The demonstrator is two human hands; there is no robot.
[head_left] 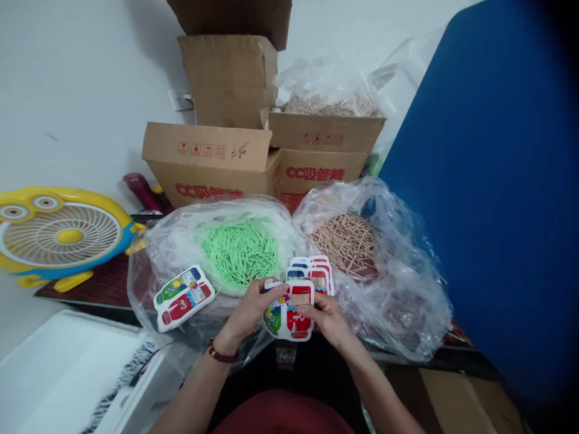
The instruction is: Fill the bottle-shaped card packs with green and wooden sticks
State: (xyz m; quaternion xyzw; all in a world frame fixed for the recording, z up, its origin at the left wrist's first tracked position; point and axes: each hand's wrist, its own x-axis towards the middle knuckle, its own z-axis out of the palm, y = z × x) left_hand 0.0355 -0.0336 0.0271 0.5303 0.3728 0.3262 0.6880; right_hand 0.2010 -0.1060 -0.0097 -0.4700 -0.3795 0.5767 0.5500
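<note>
In front of me I hold a bottle-shaped printed pack point(299, 322) marked "Cola", with brown sticks showing in its window. My left hand point(253, 307) grips its upper left edge, thumb on top. My right hand point(328, 319) pinches its right side, thumb near the brown sticks. Just behind it lie several similar packs point(319, 269), overlapping, some with brown sticks in their windows. Another pile of packs point(187, 298) rests to the left on the plastic. Beyond my hands are a heap of green sticks point(242, 250) and a heap of brown sticks point(346, 241).
Both heaps lie in opened clear plastic bags point(402, 289). Cardboard boxes point(208, 163) stand behind, one topped by a bag of brown sticks point(325, 103). A yellow fan point(67, 235) is on the left, above a white bin point(58, 361). A blue panel point(479, 181) borders the right.
</note>
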